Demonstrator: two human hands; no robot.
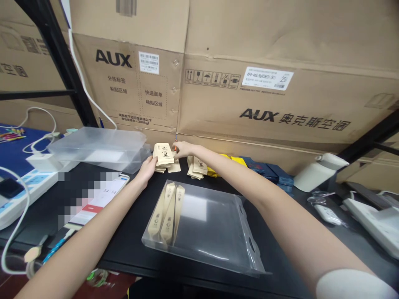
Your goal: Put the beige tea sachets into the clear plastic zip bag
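Note:
A small stack of tan paper packets [164, 154] with black lettering sits at the back of the black desk. My left hand [147, 169] is closed on its left side, thumb along the edge. At the right edge of the same stack are the bent fingers of my right hand [186, 149]; its fingertips are partly hidden. Just right of it lies a second pile of tan packets [197, 167], partly behind my right forearm. Nearer to me, a clear plastic box [215, 226] lies on the desk, with several tan packets [168, 214] lined up in its left end.
Yellow packets [238, 161] and dark blue packets [274, 174] lie along the back, before large cartons [212, 108]. Clear plastic boxes [96, 145], a phone [99, 199] and a power strip [37, 187] are at left. A pale bottle [319, 172] lies tilted at right.

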